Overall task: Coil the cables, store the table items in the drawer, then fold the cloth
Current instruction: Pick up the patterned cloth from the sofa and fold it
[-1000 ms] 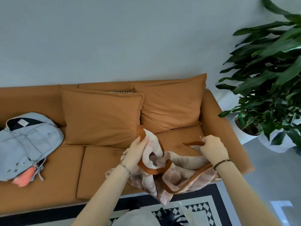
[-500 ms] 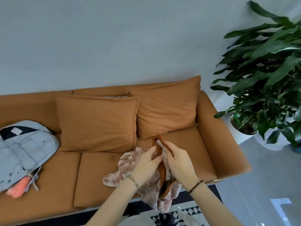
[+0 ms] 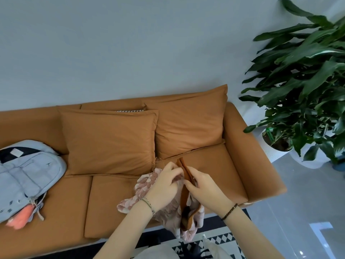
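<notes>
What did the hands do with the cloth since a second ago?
The left hand and right hand, apart a second ago with the cloth stretched between them, came together, bringing its orange edges against each other. Both still pinch the cloth. The backpack, cushions and plant stayed put.

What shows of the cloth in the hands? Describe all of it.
The cloth is soft, thin fabric, pale pink with a darker pink scale-like print, edged in rust-brown. It is bunched and crumpled, not yet folded flat. The left hand and right hand pinch its brown-edged part together at the top, and the rest hangs loose below them in front of the orange sofa. Whether it touches the seat cannot be told.
</notes>
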`<state>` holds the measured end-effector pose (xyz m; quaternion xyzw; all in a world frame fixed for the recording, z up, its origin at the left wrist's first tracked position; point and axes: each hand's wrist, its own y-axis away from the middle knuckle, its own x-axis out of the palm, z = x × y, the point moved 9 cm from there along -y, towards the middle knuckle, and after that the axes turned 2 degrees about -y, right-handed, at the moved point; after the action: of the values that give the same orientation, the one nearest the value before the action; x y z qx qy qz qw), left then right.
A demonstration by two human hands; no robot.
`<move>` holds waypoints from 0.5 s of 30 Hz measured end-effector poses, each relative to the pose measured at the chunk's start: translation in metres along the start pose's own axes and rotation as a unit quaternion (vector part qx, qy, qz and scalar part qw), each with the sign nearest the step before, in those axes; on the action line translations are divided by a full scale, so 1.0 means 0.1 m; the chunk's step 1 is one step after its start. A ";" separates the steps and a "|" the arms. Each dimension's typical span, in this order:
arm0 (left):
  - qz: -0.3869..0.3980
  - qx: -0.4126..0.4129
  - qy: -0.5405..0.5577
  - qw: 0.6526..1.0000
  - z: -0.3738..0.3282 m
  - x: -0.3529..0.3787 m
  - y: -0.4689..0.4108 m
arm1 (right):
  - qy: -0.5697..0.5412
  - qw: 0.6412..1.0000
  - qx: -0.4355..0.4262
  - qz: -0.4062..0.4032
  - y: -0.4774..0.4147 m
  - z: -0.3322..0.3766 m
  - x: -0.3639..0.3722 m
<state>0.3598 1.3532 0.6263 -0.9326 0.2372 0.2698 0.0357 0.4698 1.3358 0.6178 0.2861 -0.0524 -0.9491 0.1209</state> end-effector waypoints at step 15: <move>-0.022 0.074 -0.062 0.995 -0.07 -0.21 -0.18 | -0.054 0.998 -0.014 -0.012 -0.02 0.12 -0.34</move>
<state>0.3558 1.3763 0.6426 -0.9138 0.2329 0.3084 0.1255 0.4901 1.3469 0.6454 0.2330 -0.0420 -0.9652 0.1108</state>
